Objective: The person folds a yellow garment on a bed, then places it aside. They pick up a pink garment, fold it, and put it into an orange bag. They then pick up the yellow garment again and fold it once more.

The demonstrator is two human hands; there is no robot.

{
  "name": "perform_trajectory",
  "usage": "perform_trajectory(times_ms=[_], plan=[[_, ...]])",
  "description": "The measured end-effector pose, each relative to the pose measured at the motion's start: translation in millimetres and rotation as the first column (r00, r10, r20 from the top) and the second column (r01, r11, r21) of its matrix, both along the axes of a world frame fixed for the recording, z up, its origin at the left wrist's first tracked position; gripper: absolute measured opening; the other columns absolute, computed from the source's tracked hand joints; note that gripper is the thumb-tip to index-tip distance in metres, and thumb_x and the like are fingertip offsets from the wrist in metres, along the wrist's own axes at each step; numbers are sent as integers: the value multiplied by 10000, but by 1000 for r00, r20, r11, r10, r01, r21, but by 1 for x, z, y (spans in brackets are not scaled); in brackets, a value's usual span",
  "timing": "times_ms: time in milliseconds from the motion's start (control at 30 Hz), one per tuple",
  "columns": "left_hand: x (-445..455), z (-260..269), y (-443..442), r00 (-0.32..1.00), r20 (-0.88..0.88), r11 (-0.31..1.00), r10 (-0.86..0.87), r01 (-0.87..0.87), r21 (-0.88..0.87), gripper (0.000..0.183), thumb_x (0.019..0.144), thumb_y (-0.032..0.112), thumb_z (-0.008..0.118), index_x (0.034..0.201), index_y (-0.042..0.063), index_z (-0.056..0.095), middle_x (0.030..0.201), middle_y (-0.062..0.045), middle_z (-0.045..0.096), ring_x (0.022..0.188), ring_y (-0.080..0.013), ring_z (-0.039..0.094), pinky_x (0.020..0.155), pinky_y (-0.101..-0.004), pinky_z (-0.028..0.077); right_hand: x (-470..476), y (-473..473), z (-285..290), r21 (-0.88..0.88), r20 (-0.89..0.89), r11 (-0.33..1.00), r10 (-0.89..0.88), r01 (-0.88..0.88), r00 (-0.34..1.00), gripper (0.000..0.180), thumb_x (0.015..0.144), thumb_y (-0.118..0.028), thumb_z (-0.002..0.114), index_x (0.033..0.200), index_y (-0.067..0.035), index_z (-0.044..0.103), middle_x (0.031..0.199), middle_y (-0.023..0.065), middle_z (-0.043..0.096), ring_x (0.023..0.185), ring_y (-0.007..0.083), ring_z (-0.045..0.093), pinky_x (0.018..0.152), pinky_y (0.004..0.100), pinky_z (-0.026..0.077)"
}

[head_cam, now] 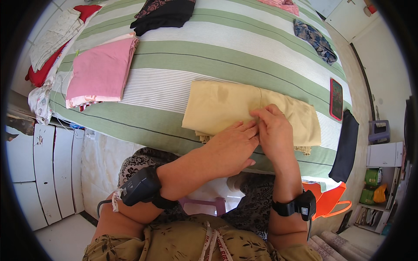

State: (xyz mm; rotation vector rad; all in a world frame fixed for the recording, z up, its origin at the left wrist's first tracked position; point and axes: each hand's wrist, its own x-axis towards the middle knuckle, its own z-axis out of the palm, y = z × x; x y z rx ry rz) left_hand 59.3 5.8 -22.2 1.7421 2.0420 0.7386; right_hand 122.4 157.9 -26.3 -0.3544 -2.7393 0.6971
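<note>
A folded pale yellow cloth (222, 104) lies near the front edge of the bed, a darker patch on its upper face and a seam running down its middle. Gathered trim (303, 150) peeks out beneath its front fold. My left hand (236, 140) reaches across and rests flat at the cloth's near edge, thumb apart. Beside it, almost touching, my right hand (276, 127) has bent fingers at the seam. Whether those fingers pinch the fabric is hidden. Each forearm wears a black strapped device (141, 186).
On the striped bedsheet (212, 52) lie folded pink cloth (101, 70), black cloth (166, 16), blue patterned cloth (315, 40) and a smartphone (336, 99). Dark cloth (344, 146) hangs over the right edge. An orange bag (326, 199) stands below; a purple stool (205, 204) is between my legs.
</note>
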Motion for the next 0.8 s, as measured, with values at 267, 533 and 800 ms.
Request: perform_trajectory(times_ms=[267, 533, 800], plan=[[-1, 1, 1, 1000, 9, 1000, -7, 8, -6, 607, 812, 224, 715, 1293, -75, 498, 1423, -240, 444, 1375, -366, 361, 1162, -453, 267, -1, 1, 0, -3, -4, 1000, 7, -7, 1000, 226, 815, -13, 560, 971, -79, 710, 909, 107, 626, 871, 316, 636, 724, 415, 523], [-2, 4, 0, 999, 44, 999, -13, 14, -36, 588, 808, 210, 718, 1279, -74, 508, 1420, -242, 446, 1377, -366, 358, 1167, -450, 258, -1, 0, -1, -11, -12, 1000, -2, 2, 1000, 226, 828, -22, 563, 986, -87, 711, 909, 107, 622, 864, 317, 635, 721, 424, 523], [-1, 2, 0, 999, 44, 1000, -4, 5, -9, 587, 806, 206, 722, 1276, -74, 511, 1420, -239, 447, 1379, -365, 356, 1173, -446, 252, -1, 1, 0, 8, 20, 1000, 2, -3, 1000, 197, 839, -30, 564, 965, -90, 702, 925, 103, 620, 875, 315, 632, 724, 423, 521]])
